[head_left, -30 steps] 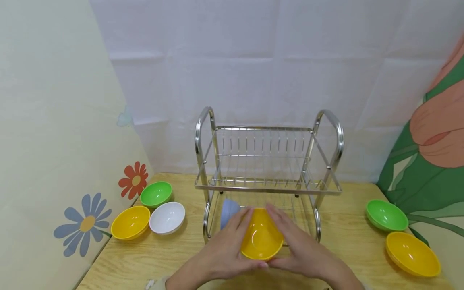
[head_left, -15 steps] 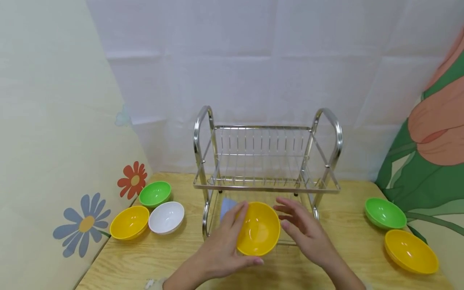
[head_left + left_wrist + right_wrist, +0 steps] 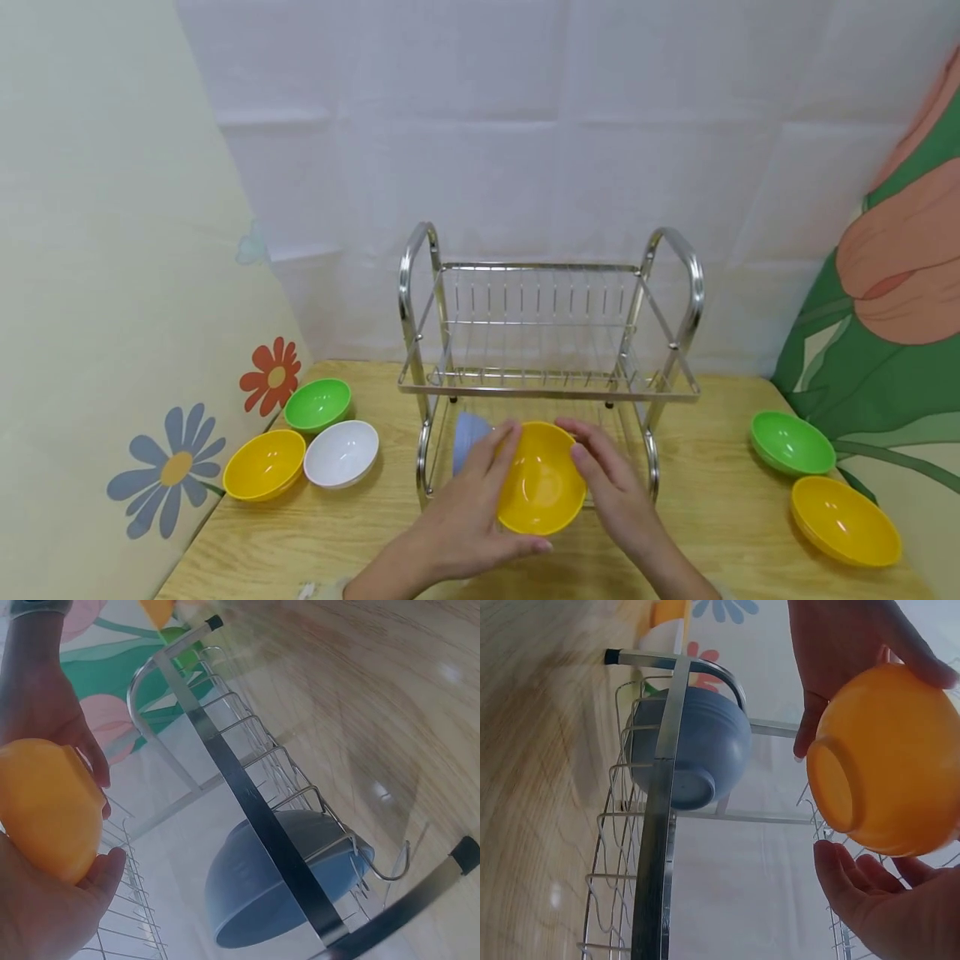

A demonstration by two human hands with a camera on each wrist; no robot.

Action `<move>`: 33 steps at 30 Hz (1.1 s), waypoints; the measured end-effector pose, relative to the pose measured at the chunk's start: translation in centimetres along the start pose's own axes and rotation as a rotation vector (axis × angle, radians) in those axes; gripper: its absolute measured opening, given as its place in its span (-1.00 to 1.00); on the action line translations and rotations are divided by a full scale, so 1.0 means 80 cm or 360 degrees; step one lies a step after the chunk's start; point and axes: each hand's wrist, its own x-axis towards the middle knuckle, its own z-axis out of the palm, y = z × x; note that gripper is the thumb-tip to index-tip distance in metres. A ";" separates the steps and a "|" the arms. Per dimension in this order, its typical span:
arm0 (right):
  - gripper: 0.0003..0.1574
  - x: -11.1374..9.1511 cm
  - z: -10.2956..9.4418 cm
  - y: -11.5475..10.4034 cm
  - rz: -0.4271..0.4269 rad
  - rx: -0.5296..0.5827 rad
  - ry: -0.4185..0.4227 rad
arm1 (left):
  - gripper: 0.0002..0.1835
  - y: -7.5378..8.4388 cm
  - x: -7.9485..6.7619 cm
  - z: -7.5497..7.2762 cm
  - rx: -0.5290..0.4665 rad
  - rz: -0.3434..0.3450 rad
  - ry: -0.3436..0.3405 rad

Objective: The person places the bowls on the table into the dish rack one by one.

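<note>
I read this as a mock kitchen corner, probably, since the room beyond is hidden: a dish rack (image 3: 517, 393) toward the wood-grain table's (image 3: 705, 525) back edge, bowls (image 3: 342, 454) along its left and right edges, a creased white sheet (image 3: 480, 183) behind, flowered panels (image 3: 907, 292) either side.

The left hand (image 3: 56, 907) holds a yellow bowl (image 3: 52, 810), partly cut off at the picture's edge, with the right hand (image 3: 49, 712) close against it, while a blue bowl (image 3: 232, 877) rests on its side in a metal rack (image 3: 259, 817) on the wood-grained worktop (image 3: 382, 712).
</note>
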 end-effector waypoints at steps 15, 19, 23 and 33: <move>-0.53 -0.003 0.020 -0.005 0.0256 0.0035 0.0047 | 0.29 0.001 0.003 0.007 0.0036 0.0062 0.0071; -0.55 -0.003 0.023 -0.005 0.0251 0.0054 0.0090 | 0.29 0.001 0.004 0.008 0.0025 0.0057 0.0065; -0.56 -0.003 0.024 -0.003 0.0228 0.0067 0.0114 | 0.28 0.003 0.006 0.007 0.0046 0.0060 0.0063; -0.59 0.006 0.022 -0.003 0.0072 -0.0156 0.0173 | 0.26 0.001 0.006 -0.002 0.0122 0.0012 0.0018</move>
